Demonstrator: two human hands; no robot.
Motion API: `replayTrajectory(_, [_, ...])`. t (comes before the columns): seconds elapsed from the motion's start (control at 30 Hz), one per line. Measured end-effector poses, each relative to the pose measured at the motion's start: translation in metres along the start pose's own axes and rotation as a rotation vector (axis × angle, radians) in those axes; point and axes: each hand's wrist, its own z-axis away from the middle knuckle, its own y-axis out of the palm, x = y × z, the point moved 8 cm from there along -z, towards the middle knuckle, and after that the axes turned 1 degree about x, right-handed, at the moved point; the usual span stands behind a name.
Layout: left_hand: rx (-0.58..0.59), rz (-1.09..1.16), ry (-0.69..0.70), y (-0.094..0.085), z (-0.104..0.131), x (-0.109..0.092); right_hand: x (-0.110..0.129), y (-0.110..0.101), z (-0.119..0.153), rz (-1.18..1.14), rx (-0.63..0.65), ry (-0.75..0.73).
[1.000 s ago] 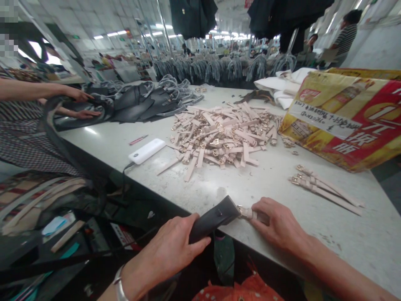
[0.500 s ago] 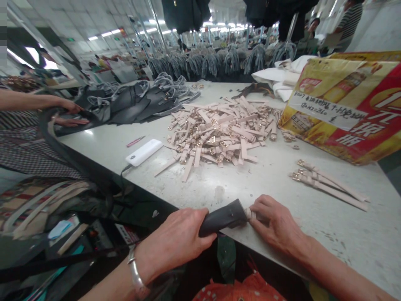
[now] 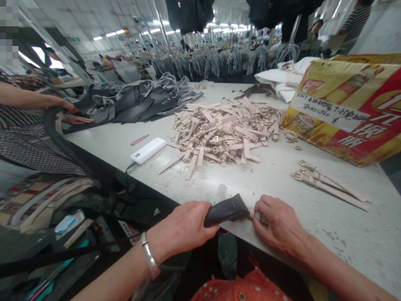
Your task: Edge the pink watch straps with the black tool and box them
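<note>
My left hand (image 3: 188,225) is closed around a dark grey leather strap piece (image 3: 228,210), whose wide end points right over the table's front edge. From that end a narrow pale end (image 3: 252,212) sticks out. My right hand (image 3: 277,221) is closed on it, fingers bent; the rest of what it grips is hidden. Beyond my hands lies a heap of pale pink buckle straps (image 3: 219,133) with gold buckles. Several more buckle straps (image 3: 328,184) lie apart, right of my right hand.
A white power bank (image 3: 148,150) with a cable lies left of the heap, near a red pen-like tool (image 3: 139,140). A yellow and red carton (image 3: 341,108) stands at right. Dark leather pieces (image 3: 134,102) are piled at back left, by a co-worker's hands (image 3: 73,115).
The view has shifted slightly, moving the scene right. Both hands keep hold of the dark strap piece and its pale end. At left, the co-worker's hands have moved a little.
</note>
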Motion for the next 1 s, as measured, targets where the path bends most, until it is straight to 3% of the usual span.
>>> replayTrajectory(0.2, [0.027, -0.003, -0.008, -0.003, 0.0, -0.006, 0.004, 0.0, -0.002, 0.136, 0.078, -0.034])
replayTrajectory(0.43, [0.004, -0.024, 0.012, -0.004, -0.002, -0.01, -0.008, -0.001, 0.016, -0.22, 0.14, 0.015])
replayTrajectory(0.6, [-0.008, -0.022, 0.016, -0.003, -0.003, -0.009, -0.016, -0.003, 0.024, -0.365, 0.014, 0.053])
replayTrajectory(0.87, [-0.01, -0.02, 0.007, 0.0, -0.002, -0.007, -0.009, -0.004, 0.017, -0.196, -0.127, -0.002])
replayTrajectory(1.0, [-0.008, -0.017, 0.01, 0.002, -0.003, -0.004, -0.006, -0.002, 0.016, -0.182, -0.127, -0.023])
